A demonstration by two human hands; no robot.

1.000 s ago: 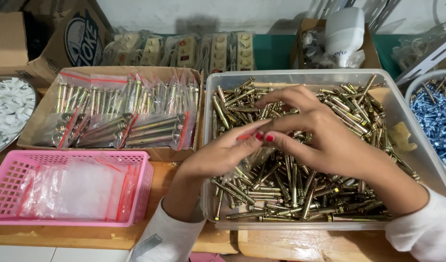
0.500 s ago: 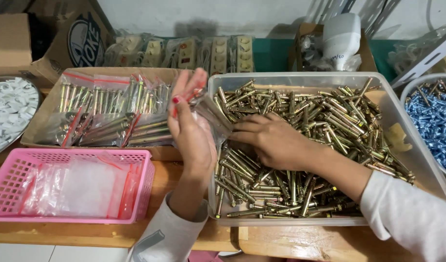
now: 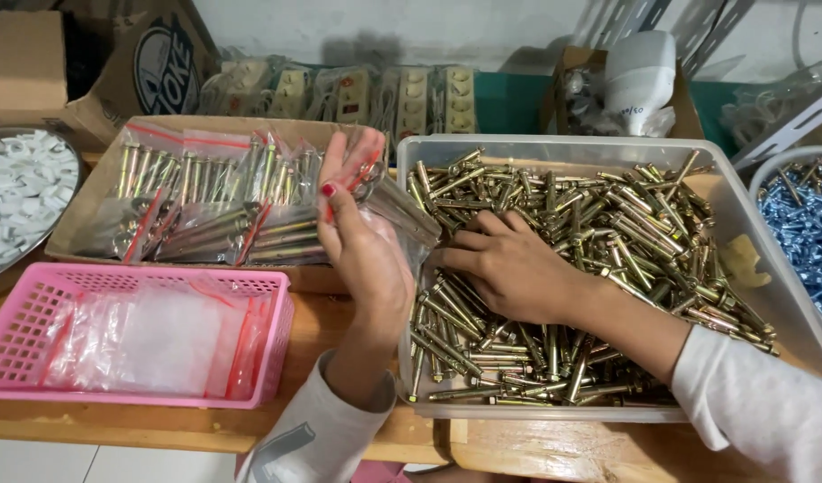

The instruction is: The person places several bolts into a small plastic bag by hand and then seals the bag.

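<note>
My left hand is raised over the left rim of a clear plastic bin and pinches a small clear zip bag that holds a few brass-coloured anchor bolts. My right hand lies palm down in the bin on the heap of loose brass-coloured bolts, fingers curled among them; whether it grips any is hidden. A cardboard tray to the left holds several filled zip bags of bolts.
A pink plastic basket with flat empty zip bags stands at the front left. A metal bowl of white clips sits at far left, a tub of blue screws at far right. Boxes and packaged sockets line the back.
My left hand has lifted away from the bin's middle to its left rim with a clear bag. My right hand has dropped onto the bolt heap and reached further left.
</note>
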